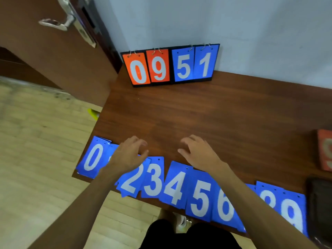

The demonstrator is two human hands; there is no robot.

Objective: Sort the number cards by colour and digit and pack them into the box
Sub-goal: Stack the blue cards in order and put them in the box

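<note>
Blue number cards lie in a row along the table's near edge: 0 (92, 157), 2 (129, 178), 3 (153, 178), 4 (175, 186), 5 (200, 200), 6 (224, 205), 8 (267, 196) and 9 (292, 212). My left hand (128, 155) hovers with fingers apart over the gap between 0 and 2, hiding the card there. My right hand (197, 153) hovers with fingers apart just beyond cards 4 and 5, holding nothing. My right forearm covers the card between 6 and 8. An orange card pile (325, 151) lies at the right edge.
A flip scoreboard (170, 66) stands at the table's far edge against the wall, showing orange 0 9 and blue 5 1. A dark box-like object (319, 203) sits at the right near corner. A brown door with a metal handle (59, 22) is at the left. The wooden table (197, 114) ends at my left.
</note>
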